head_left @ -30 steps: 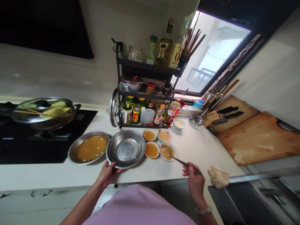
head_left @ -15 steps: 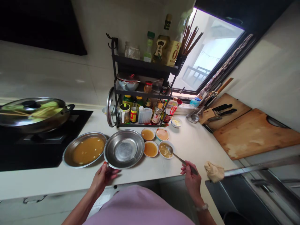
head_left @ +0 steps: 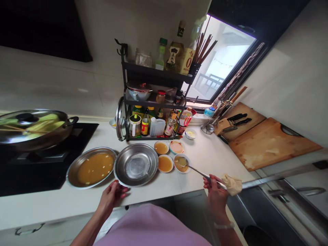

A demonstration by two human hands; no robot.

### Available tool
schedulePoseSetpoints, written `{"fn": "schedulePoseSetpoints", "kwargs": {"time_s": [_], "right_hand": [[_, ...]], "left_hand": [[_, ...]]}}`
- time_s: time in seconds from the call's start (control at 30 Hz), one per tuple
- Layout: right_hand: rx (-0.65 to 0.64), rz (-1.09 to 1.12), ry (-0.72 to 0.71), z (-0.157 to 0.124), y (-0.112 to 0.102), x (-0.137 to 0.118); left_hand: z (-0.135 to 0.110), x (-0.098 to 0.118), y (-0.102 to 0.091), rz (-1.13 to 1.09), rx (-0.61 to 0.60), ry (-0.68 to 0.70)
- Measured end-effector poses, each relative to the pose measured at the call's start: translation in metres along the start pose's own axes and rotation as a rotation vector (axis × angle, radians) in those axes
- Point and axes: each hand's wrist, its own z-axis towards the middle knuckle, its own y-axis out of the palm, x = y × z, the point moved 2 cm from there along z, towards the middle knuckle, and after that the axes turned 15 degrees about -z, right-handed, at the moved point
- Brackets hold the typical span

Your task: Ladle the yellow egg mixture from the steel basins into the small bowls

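Note:
My right hand [head_left: 216, 191] is closed around the handle of a long metal spoon [head_left: 198, 172]. The spoon's bowl is in a small white bowl [head_left: 189, 168] of brownish liquid. My left hand [head_left: 112, 195] is at the near left rim of an empty-looking steel basin [head_left: 135, 164], fingers loosely curved and apart, not gripped round it. Left of that stands a second steel basin [head_left: 74, 179] holding brown broth with pale bits. Two small bowls of similar liquid, a front one [head_left: 165, 164] and a back one [head_left: 161, 148], sit beside a pinkish-looking bowl [head_left: 176, 147].
A black rack [head_left: 153, 102] with bottles and jars stands behind the bowls. A lidded pan [head_left: 36, 130] is on the stove at left. Right are a knife block [head_left: 222, 127], cutting board [head_left: 274, 143], beige cloth [head_left: 232, 184] and sink [head_left: 243, 208]. A small bowl [head_left: 191, 133] sits behind.
My right hand has moved right and a little down with the spoon, whose bowl now shows liquid in it. My left hand has eased slightly away from the steel basin's rim.

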Motion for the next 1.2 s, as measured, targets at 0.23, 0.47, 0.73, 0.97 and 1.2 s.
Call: {"fn": "schedulePoseSetpoints", "kwargs": {"time_s": [0.23, 0.47, 0.73, 0.97, 1.2], "right_hand": [[-0.125, 0.03, -0.004, -0.024, 0.03, -0.022], [-0.303, 0.013, -0.017, -0.058, 0.084, -0.022], [-0.505, -0.109, -0.454, -0.079, 0.11, -0.008], [-0.595, -0.15, -0.679, -0.078, 0.101, 0.006], [-0.251, 0.062, -0.152, -0.052, 0.086, 0.013]], "left_hand": [[0.012, -0.001, -0.002, -0.017, 0.0, 0.009], [0.025, -0.005, -0.015, 0.078, -0.051, 0.121], [0.023, -0.005, -0.014, 0.48, -0.008, 0.501], [0.035, -0.011, -0.027, 0.704, -0.117, 0.598], [0.043, -0.017, -0.053, 0.729, -0.179, 0.576]]}}
